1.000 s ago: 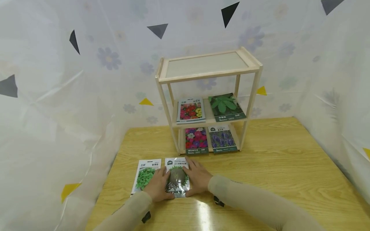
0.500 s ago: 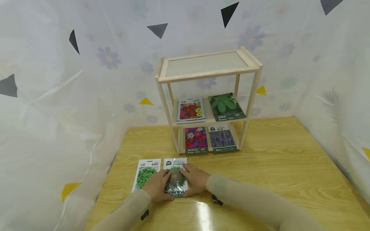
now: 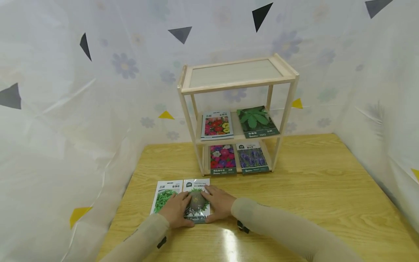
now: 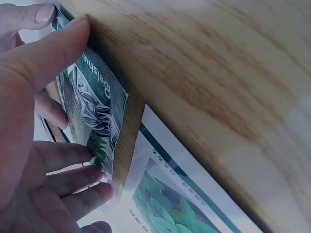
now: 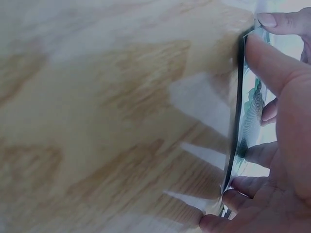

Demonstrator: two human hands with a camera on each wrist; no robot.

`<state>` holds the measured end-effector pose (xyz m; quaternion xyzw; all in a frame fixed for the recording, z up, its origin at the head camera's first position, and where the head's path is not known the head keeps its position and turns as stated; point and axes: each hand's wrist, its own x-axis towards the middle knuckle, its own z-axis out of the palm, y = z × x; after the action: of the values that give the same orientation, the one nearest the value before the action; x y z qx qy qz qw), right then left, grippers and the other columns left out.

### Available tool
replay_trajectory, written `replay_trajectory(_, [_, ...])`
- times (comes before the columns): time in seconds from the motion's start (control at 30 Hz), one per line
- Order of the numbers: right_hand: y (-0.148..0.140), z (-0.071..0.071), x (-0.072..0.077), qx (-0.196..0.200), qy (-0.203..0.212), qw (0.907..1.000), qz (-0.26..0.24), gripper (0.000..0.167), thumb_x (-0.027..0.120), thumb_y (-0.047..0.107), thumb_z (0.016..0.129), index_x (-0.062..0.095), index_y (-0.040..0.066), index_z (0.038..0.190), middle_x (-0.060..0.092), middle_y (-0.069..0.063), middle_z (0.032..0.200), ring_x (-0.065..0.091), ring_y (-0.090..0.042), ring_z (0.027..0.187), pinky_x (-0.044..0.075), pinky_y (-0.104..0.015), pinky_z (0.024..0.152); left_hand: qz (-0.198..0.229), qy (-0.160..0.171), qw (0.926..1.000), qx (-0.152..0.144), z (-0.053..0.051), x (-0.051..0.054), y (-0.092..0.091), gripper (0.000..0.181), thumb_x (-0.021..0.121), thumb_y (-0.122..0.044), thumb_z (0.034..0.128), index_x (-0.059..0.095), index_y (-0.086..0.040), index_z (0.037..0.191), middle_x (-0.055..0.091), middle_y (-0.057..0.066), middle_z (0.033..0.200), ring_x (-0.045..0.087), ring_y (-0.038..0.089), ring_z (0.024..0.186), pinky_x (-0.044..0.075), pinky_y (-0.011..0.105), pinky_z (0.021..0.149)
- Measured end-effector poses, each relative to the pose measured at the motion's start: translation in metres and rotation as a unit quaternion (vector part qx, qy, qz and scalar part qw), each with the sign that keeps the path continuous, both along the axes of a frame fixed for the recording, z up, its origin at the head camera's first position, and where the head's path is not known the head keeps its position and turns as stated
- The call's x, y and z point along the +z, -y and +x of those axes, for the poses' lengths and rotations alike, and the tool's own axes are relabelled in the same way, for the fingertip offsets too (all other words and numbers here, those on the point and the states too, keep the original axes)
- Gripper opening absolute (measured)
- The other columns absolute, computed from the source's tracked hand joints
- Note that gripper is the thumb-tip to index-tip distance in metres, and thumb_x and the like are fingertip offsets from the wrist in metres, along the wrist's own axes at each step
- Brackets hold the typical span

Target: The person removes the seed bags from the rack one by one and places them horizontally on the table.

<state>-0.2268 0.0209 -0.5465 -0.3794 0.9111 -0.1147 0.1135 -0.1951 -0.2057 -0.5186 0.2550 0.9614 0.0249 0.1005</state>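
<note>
At the lower left of the head view, a packet with green leaves [image 3: 164,198] lies flat on the wooden table [image 3: 314,174]. Next, a left hand [image 3: 176,211], fingers loosely spread, touches the left side of a glossy sunflower packet [image 3: 197,199], at bottom centre just beside the first. A right hand [image 3: 221,203], equally relaxed, touches its right edge; neither grips it. The packet looks light, flexible and slippery, likely easy to crease; its side edges seem the best hold. Above right, a wooden shelf [image 3: 235,74] holds four packets.
</note>
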Motion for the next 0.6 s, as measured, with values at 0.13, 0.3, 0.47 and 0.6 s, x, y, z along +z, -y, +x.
replay_trajectory(0.13, [0.0006,-0.0012,-0.0021,0.0,-0.001,1.0,0.002,0.106,0.064,0.071,0.075,0.025,0.012,0.153,0.017,-0.015,0.158,0.02,-0.033,0.143,0.024,-0.047,0.113,-0.003,-0.003,1.0,-0.003,0.0002,-0.0023,0.0015,0.106,0.074,-0.066,0.069,0.042,0.003,0.143,0.039,0.019,0.146,0.036,0.032,0.135,0.027,0.056,0.11])
replay_trajectory(0.3, [0.0009,-0.0012,-0.0019,0.002,0.002,1.0,0.002,0.106,0.064,0.072,0.074,0.025,0.012,0.153,0.016,-0.015,0.158,0.02,-0.033,0.143,0.024,-0.047,0.113,-0.007,-0.007,0.9999,-0.004,0.001,-0.003,0.003,0.106,0.073,-0.068,0.0686,0.042,0.002,0.143,0.039,0.018,0.146,0.036,0.032,0.135,0.027,0.055,0.109])
replay_trajectory(0.47, [0.0011,-0.0015,-0.0005,0.002,0.008,1.0,0.003,0.106,0.064,0.072,0.075,0.025,0.013,0.153,0.016,-0.014,0.158,0.02,-0.032,0.143,0.024,-0.047,0.113,-0.005,-0.004,1.0,-0.001,0.0014,-0.0022,0.0032,0.106,0.073,-0.068,0.0684,0.042,0.001,0.143,0.039,0.018,0.146,0.036,0.032,0.135,0.028,0.056,0.109])
replay_trajectory(0.6, [0.0014,-0.0023,-0.0001,-0.002,0.011,0.9999,0.01,0.106,0.063,0.073,0.074,0.025,0.014,0.154,0.016,-0.012,0.159,0.019,-0.03,0.144,0.026,-0.046,0.113,-0.008,-0.006,0.9999,-0.002,0.0007,-0.0035,0.0036,0.107,0.072,-0.069,0.0683,0.042,0.002,0.143,0.039,0.018,0.147,0.036,0.031,0.135,0.03,0.056,0.108])
